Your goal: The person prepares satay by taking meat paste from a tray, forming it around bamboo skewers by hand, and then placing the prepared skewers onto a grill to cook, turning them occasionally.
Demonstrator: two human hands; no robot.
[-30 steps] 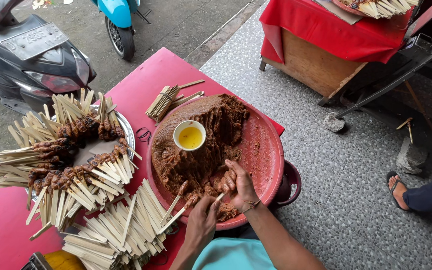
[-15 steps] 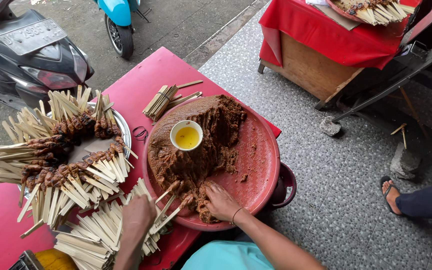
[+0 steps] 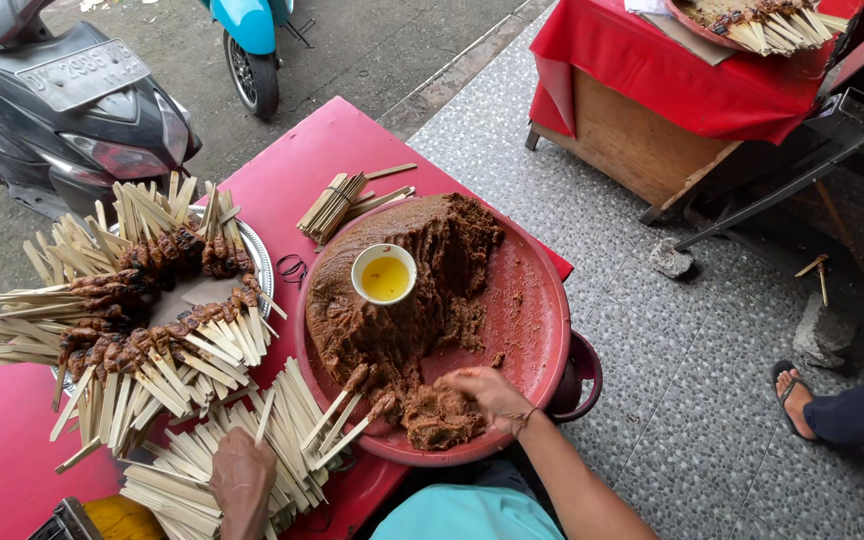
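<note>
Right hand (image 3: 487, 395) cupped, fingers curled, pressing into lump of brown minced meat (image 3: 440, 415) at near rim of round red tray (image 3: 537, 310). Left hand (image 3: 242, 480) palm down, fingers loosely bent, resting on pile of bare flat bamboo sticks (image 3: 202, 465); whether it grips any, cannot tell.

Red table (image 3: 302, 160) edge just right of right hand; grey paving beyond.

Tray: large meat mound (image 3: 402, 290) ahead of right hand, small white bowl of yellow oil (image 3: 384, 274) on it. Metal platter (image 3: 257, 262) ahead of left hand: finished skewers (image 3: 142, 290) ringed.
</note>
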